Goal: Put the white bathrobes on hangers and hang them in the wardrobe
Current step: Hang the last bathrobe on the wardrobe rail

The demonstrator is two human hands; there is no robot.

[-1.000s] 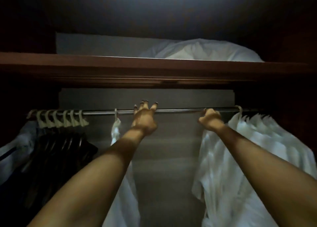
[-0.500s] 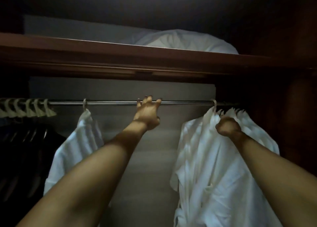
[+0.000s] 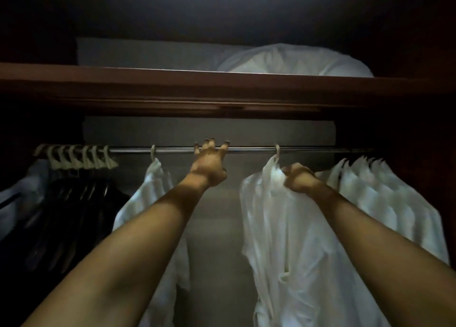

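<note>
A metal rail (image 3: 251, 150) runs across the dark wardrobe. My left hand (image 3: 209, 165) reaches up to it, fingers spread and tips touching the rail. A white bathrobe (image 3: 274, 228) hangs from a pale hook (image 3: 277, 151) just right of centre; my right hand (image 3: 297, 178) grips its collar below the hook. Another white bathrobe (image 3: 150, 203) hangs on a hook (image 3: 153, 152) to the left of my left hand. Several more white bathrobes (image 3: 375, 191) are bunched at the rail's right end.
Several empty dark hangers (image 3: 74, 203) with pale hooks (image 3: 79, 157) crowd the rail's left end. A wooden shelf (image 3: 197, 87) sits just above the rail, with a white pillow (image 3: 293, 61) on it. Dark wardrobe walls close in on both sides.
My right hand dropped from the rail to the bathrobe's collar and drew that bathrobe leftward, away from the bunch. My left hand stayed on the rail.
</note>
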